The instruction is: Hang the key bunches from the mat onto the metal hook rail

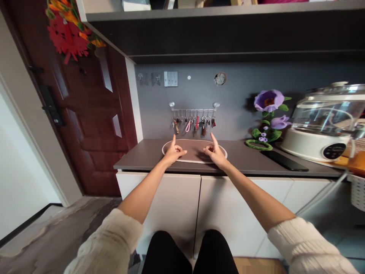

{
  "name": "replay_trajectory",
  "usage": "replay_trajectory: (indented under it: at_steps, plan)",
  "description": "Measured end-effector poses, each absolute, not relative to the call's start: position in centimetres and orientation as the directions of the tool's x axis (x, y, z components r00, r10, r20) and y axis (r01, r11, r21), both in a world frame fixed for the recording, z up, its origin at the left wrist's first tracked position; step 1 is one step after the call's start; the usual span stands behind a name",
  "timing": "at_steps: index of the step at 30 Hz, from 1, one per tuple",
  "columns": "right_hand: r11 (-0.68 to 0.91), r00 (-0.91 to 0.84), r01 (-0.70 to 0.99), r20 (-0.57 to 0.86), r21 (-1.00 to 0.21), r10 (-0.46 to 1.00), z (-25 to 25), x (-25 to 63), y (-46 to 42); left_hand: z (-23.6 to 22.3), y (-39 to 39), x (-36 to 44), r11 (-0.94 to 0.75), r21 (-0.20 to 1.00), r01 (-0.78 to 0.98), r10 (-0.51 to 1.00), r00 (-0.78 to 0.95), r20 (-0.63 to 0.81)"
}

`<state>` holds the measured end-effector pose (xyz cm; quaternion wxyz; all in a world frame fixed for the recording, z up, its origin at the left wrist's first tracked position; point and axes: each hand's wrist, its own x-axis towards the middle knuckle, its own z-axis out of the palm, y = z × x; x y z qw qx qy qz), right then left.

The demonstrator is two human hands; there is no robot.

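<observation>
Mat (194,147) lies on the counter (142,154) near its front edge, directly under the hook rail (194,110), so probably set there as a landing spot for whatever comes off the hooks. Left hand (172,153) and right hand (218,155) are over its two ends, apart from each other, both empty: index fingers extended toward the wall, thumbs turned inward, other fingers curled. Can't tell if either touches the mat. Rail is held to the grey wall panel (159,99) by a clear round mount at each end, likely suction type, spread wide to share the load. Keys (176,126) and fobs hang in a row, presumably spaced for easy picking; a pink strap loop (188,126) and a red tag (197,122) stand out. Mat is a flat brown oval, pale rim, smooth-looking; counter is matte grey-brown, cabinet doors (162,201) flat and pale. To the right: purple flower (268,102) with fuzzy green leaves and ring base, looks like soft craft stems; dark flat phone-like slab (285,160); glossy cream appliance (310,146) with clear upper body and round black panel. Sleeves are ribbed cream knit.
</observation>
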<state>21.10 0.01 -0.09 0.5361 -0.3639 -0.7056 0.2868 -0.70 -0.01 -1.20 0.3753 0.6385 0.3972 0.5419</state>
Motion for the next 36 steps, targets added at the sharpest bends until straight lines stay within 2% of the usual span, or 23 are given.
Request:
replay_trajectory:
  at_steps: [4, 7, 10, 14, 17, 20, 25, 30, 36]
  plan:
    - [0.503, -0.126, 0.353, 0.493, -0.789, 0.861, 0.4, 22.1, 2.7, 0.5, 2.3, -2.0, -0.232, 0.970, 0.069, 0.969, -0.065, 0.236]
    - [0.473, -0.005, 0.405, 0.515, -0.782, 0.857, 2.3, 23.3, 6.0, 2.8, 5.1, -3.4, -0.237, 0.953, 0.187, 0.951, -0.157, 0.267]
    - [0.391, 0.138, 0.374, 0.467, -0.841, 0.873, 4.7, 24.6, 9.7, 4.9, 8.4, -4.2, -0.212, 0.935, 0.285, 0.935, -0.221, 0.279]
    - [0.323, 0.291, 0.330, 0.421, -0.887, 0.859, 6.8, 25.7, 14.4, 6.5, 12.9, -3.8, -0.256, 0.928, 0.270, 0.885, -0.321, 0.337]
    - [0.313, 0.327, 0.249, 0.384, -0.917, 0.863, 6.9, 25.5, 17.2, 6.5, 15.9, -2.6, -0.299, 0.944, 0.138, 0.860, -0.389, 0.329]
    - [0.338, 0.348, 0.153, 0.371, -0.929, 0.861, 6.1, 24.3, 19.0, 6.1, 18.1, -1.0, -0.326, 0.942, -0.076, 0.875, -0.401, 0.271]
    - [0.506, 0.331, 0.023, 0.484, -0.862, 0.810, 5.0, 21.0, 20.0, 5.5, 19.6, 1.9, -0.274, 0.900, -0.339, 0.932, -0.323, 0.162]
    - [0.552, 0.460, -0.044, 0.473, -0.833, 0.751, 4.8, 18.4, 20.4, 5.8, 19.4, 4.1, -0.281, 0.779, -0.561, 0.948, -0.290, 0.133]
    - [0.498, 0.427, -0.286, 0.357, -0.818, 0.831, 5.9, 18.2, 20.0, 7.4, 18.7, 4.0, -0.263, 0.652, -0.711, 0.958, -0.272, 0.089]
